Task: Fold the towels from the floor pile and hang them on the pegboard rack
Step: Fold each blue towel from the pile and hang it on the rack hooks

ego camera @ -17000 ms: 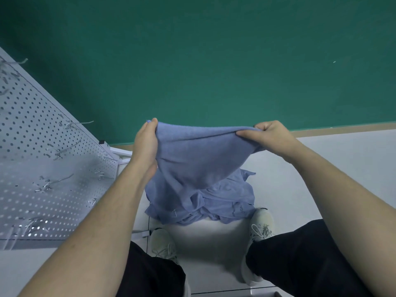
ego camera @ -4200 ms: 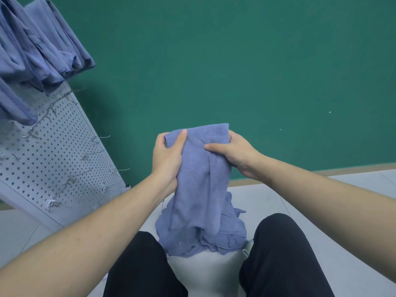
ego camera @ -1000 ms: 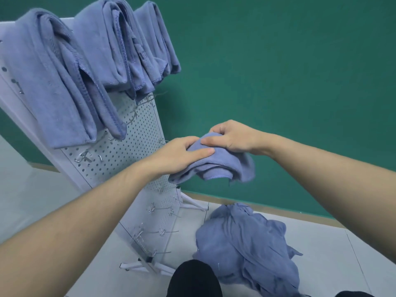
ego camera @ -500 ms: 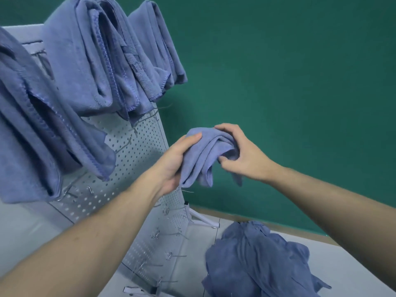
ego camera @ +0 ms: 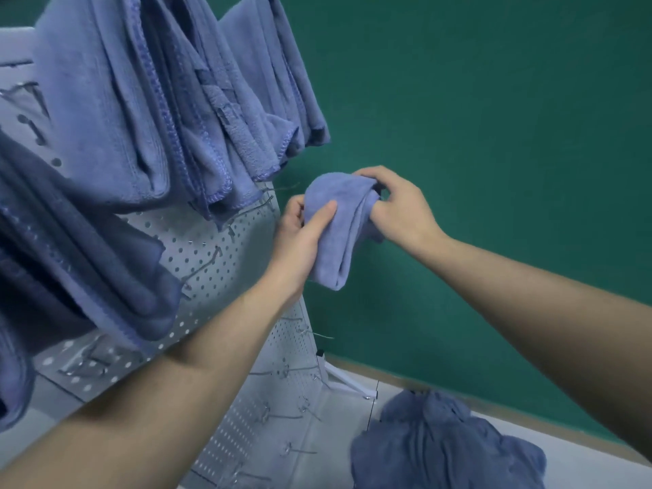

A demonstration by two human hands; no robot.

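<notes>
A folded blue towel [ego camera: 344,227] hangs doubled over between both hands, just right of the white pegboard rack [ego camera: 225,248]. My left hand [ego camera: 300,238] grips its left side, thumb on the front. My right hand [ego camera: 398,206] pinches its upper right fold. Several folded blue towels [ego camera: 169,111] hang from the rack's upper hooks. A bare wire hook [ego camera: 285,188] sticks out just left of the held towel. The pile of unfolded blue towels [ego camera: 441,446] lies on the floor at the lower right.
A green wall [ego camera: 494,135] stands close behind the hands. More bare wire hooks [ego camera: 293,414] jut from the rack's lower half. The rack's white foot [ego camera: 349,379] reaches out onto the pale floor beside the pile.
Both hands have carried the folded towel up and closer to the rack's right edge. The view has moved nearer to the hanging towels.
</notes>
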